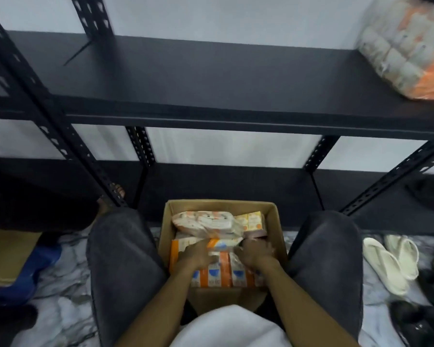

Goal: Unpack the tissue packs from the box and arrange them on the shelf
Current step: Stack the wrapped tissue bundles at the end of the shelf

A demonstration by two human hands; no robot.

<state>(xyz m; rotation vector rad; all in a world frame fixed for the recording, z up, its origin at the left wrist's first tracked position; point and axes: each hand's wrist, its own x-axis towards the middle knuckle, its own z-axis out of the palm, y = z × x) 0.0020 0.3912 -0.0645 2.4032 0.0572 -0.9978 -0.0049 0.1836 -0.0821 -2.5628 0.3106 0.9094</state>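
An open cardboard box (277, 229) stands on the floor between my knees, filled with orange-and-white tissue packs. Both my hands are inside it. My left hand (198, 254) and my right hand (254, 252) grip a tissue pack (223, 242) lying across the middle of the box, one at each end. Another plastic-wrapped tissue bundle (206, 220) lies at the back of the box, and more packs (221, 274) sit under my wrists. One tissue bundle (406, 51) rests on the black shelf (198, 78) at the far right.
The black metal rack has slotted uprights (68, 144) and a lower shelf (223, 181) behind the box. White slippers (391, 261) and dark shoes lie on the marble floor at right. A flat cardboard piece (8, 254) over something blue lies at left.
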